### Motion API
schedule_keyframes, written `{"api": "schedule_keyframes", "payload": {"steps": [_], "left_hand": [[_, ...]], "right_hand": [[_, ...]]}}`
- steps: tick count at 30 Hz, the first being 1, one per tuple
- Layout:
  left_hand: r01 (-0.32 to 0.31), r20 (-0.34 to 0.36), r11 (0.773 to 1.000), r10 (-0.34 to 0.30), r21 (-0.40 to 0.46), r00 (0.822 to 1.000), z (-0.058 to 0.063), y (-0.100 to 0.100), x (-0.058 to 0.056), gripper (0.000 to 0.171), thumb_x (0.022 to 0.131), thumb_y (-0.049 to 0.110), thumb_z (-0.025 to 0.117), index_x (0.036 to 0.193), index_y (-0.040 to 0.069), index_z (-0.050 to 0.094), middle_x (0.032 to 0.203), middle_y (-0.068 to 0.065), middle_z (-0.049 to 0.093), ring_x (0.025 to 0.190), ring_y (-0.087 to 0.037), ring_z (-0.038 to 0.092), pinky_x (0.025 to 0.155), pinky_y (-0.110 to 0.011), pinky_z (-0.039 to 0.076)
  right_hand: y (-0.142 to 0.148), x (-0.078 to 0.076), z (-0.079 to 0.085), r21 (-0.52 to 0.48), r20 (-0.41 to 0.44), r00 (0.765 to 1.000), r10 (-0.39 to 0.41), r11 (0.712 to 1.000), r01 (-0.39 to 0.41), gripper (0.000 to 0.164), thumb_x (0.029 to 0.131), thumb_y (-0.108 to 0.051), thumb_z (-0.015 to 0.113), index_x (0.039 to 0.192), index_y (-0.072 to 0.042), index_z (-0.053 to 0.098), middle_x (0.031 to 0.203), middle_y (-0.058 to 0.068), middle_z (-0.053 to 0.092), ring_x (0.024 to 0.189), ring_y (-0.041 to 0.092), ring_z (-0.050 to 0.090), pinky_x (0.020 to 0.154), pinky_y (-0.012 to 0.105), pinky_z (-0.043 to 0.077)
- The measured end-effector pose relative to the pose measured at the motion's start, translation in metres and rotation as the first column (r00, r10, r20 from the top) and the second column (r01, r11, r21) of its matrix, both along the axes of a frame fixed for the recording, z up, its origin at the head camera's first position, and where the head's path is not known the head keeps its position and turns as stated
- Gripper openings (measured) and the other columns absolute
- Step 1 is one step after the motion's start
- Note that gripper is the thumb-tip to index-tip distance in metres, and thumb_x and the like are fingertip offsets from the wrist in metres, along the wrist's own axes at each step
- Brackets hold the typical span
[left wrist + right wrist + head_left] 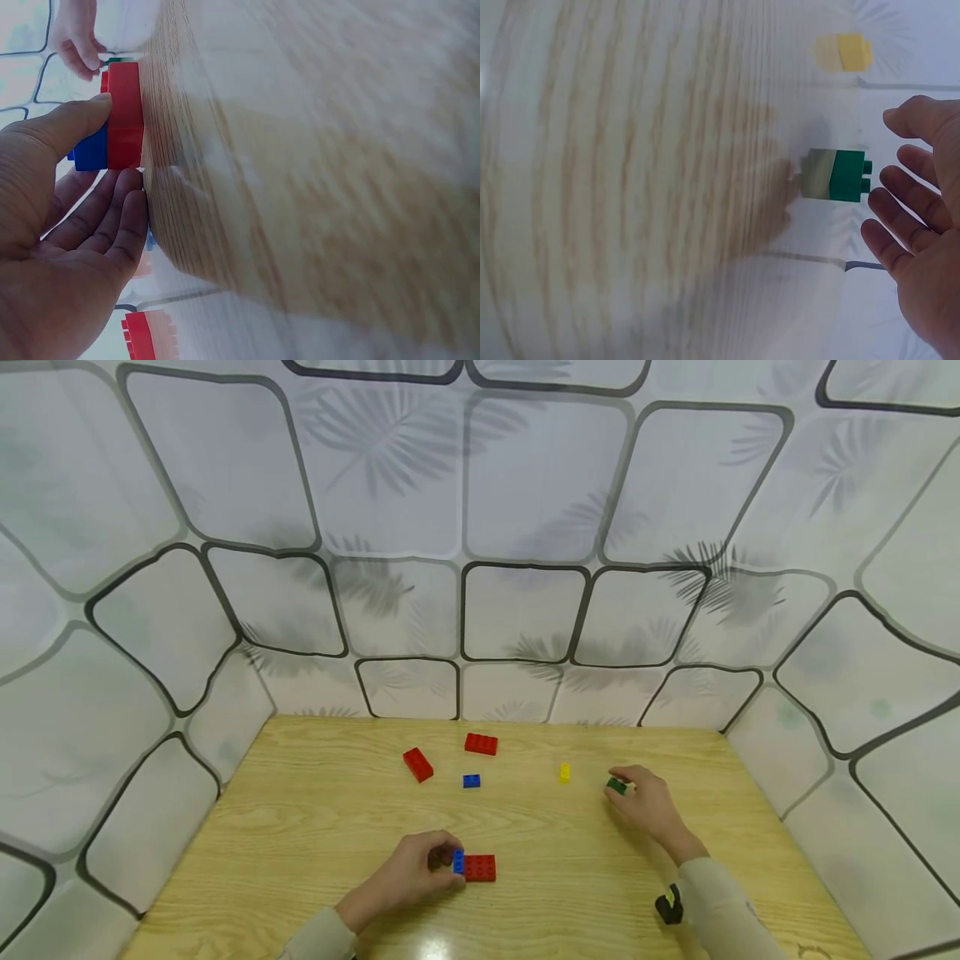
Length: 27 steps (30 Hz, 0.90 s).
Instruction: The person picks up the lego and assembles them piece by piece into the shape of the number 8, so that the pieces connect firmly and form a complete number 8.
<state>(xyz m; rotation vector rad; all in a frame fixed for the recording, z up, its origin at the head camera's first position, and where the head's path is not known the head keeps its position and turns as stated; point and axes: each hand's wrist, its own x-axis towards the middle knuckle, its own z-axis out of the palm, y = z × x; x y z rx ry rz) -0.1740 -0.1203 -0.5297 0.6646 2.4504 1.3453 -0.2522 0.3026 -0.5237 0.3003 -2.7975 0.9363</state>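
Observation:
My left hand pinches two joined toy building bricks between thumb and fingers at the front middle of the table. A small blue brick sits on the left end of a longer red brick, which lies flat on the tabletop. In the left wrist view the thumb presses one side of the pair. My right hand hovers at a green brick on the right. The right wrist view shows its fingers spread beside the green brick's studs, with a narrow gap between.
Farther back on the wooden table lie two red bricks, one tilted and one lengthwise, a blue brick and a yellow brick. A black object is by the right sleeve. Patterned fabric walls enclose the table.

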Motion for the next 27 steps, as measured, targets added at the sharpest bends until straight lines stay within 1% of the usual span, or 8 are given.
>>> {"api": "schedule_keyframes", "payload": {"steps": [6,10,13,17,23,27], "left_hand": [[-0.001,-0.007,1.0,0.001,-0.006,1.0,-0.002,0.0,-0.001,0.033,0.09,0.022,0.086,0.117,0.009,0.072,0.104,0.004,0.071,0.093,-0.006,0.064,0.081,-0.021,0.054],[-0.002,-0.006,1.0,0.002,-0.001,1.0,-0.003,0.0,-0.001,0.033,0.089,0.022,0.086,0.116,0.01,0.073,0.104,0.004,0.071,0.093,-0.006,0.064,0.082,-0.021,0.054],[-0.001,0.002,1.0,0.001,0.004,1.0,-0.003,0.0,-0.001,0.033,0.09,0.023,0.086,0.117,0.01,0.072,0.104,0.005,0.071,0.093,-0.006,0.064,0.082,-0.021,0.054],[0.006,0.001,1.0,-0.006,0.008,1.0,-0.003,0.0,-0.001,0.034,0.09,0.023,0.086,0.117,0.008,0.072,0.104,0.004,0.072,0.093,-0.006,0.065,0.082,-0.022,0.055],[0.005,0.023,1.0,-0.004,-0.009,1.0,-0.002,0.0,0.0,0.033,0.09,0.025,0.086,0.118,0.012,0.072,0.105,0.005,0.071,0.094,-0.006,0.063,0.082,-0.022,0.054],[0.004,0.024,1.0,-0.004,-0.013,1.0,-0.002,0.0,0.0,0.034,0.09,0.025,0.086,0.118,0.012,0.072,0.106,0.005,0.071,0.094,-0.006,0.063,0.082,-0.022,0.054]], "right_hand": [[0.008,-0.004,-0.003,0.022,0.058,0.998,-0.031,0.999,0.03,0.046,0.1,-0.016,0.071,0.139,0.006,0.062,0.13,0.028,0.066,0.118,0.046,0.064,0.096,0.061,0.055],[0.011,-0.006,-0.005,0.028,0.08,0.996,-0.03,0.999,0.028,0.055,0.1,-0.016,0.071,0.146,0.007,0.055,0.128,0.029,0.066,0.114,0.045,0.065,0.091,0.058,0.058],[0.013,-0.006,-0.006,0.033,0.095,0.995,-0.03,0.999,0.027,0.058,0.099,-0.016,0.072,0.148,0.007,0.052,0.127,0.029,0.067,0.111,0.043,0.066,0.088,0.056,0.059],[0.015,-0.006,-0.008,0.042,0.11,0.994,-0.025,0.999,0.02,0.058,0.099,-0.016,0.072,0.147,0.008,0.053,0.124,0.027,0.068,0.108,0.039,0.067,0.088,0.054,0.058],[0.017,-0.006,-0.012,0.055,0.11,0.994,-0.011,0.998,0.005,0.055,0.099,-0.016,0.073,0.145,0.008,0.055,0.117,0.023,0.069,0.1,0.031,0.066,0.083,0.05,0.057],[0.017,-0.008,-0.016,0.059,0.115,0.993,-0.016,0.998,0.009,0.055,0.098,-0.017,0.072,0.145,0.008,0.055,0.114,0.021,0.069,0.096,0.028,0.065,0.081,0.047,0.057]]}}
